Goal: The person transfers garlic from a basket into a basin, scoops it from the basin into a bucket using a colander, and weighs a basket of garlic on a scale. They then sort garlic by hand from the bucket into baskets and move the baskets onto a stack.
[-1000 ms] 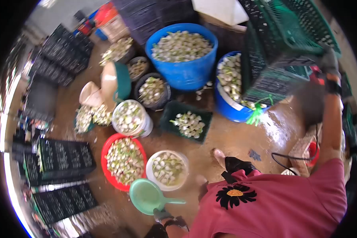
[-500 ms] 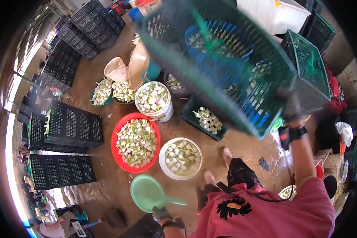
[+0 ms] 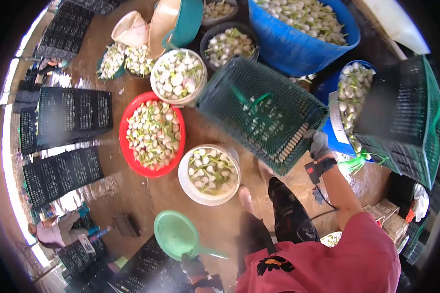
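My right hand (image 3: 319,145), in a grey glove, grips the near right rim of an empty dark green crate (image 3: 259,112), held tilted over the floor beside the blue tub. At the bottom, my left hand (image 3: 192,266), also gloved, holds a light green strainer (image 3: 177,235) by its rim near the handle. Just above the strainer stands a white bucket (image 3: 184,180) of bulbs in water. A red basin (image 3: 127,149) of bulbs with green stems lies to its left, and another white bucket (image 3: 155,80) full of bulbs is behind.
A large blue tub (image 3: 288,56) of bulbs stands at the back. Another green crate (image 3: 401,107) is at the right, by a smaller blue tub (image 3: 333,124). Stacked black crates (image 3: 73,112) line the left side. A seated person (image 3: 54,232) is at lower left.
The green crate has come down and left with my right hand, uncovering the blue tubs behind. The view has shifted. My left hand still holds the strainer.
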A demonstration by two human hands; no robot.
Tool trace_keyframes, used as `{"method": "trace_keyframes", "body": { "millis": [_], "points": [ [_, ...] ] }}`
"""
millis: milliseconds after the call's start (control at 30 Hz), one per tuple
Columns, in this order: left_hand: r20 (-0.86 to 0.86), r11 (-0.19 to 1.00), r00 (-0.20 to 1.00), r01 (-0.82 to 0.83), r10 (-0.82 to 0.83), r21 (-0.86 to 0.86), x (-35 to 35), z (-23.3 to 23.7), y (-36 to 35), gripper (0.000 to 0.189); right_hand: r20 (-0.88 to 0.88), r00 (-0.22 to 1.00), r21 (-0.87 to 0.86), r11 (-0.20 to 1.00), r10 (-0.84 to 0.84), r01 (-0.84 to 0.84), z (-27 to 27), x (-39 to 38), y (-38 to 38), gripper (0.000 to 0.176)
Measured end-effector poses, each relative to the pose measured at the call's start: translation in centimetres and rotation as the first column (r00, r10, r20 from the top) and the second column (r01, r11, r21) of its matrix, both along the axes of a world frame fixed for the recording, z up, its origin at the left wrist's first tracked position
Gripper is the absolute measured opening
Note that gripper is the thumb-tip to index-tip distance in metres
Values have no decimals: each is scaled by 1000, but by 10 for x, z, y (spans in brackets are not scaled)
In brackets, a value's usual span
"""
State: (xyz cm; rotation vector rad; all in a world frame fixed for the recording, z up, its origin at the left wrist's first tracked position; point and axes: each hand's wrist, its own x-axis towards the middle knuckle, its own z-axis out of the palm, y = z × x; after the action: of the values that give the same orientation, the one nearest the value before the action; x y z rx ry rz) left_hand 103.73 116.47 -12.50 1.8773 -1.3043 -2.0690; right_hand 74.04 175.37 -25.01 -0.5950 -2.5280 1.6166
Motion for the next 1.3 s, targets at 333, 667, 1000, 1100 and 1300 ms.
{"method": "trace_keyframes", "body": {
  "millis": [333,667,1000,1100,1300],
  "points": [
    [-19,998,998,-53,53,24,-138,14,116,32,640,732,-471,635,-231,612,-99,5,40,26],
    [-259,841,965,103,46,531,-229,-57,237,42,69,629,-836,389,774,-387,34,76,-87,38],
    [15,906,948,300,-319,297,-202,-172,124,40,732,277,-680,693,623,239,74,60,-301,11],
    [259,932,898,323,-357,166,-241,-204,60,59,772,258,-632,664,581,399,36,67,-349,11],
    [213,859,863,492,-459,-143,-277,-312,14,70,912,200,-410,800,358,438,-102,41,-396,13]
  ]
}}
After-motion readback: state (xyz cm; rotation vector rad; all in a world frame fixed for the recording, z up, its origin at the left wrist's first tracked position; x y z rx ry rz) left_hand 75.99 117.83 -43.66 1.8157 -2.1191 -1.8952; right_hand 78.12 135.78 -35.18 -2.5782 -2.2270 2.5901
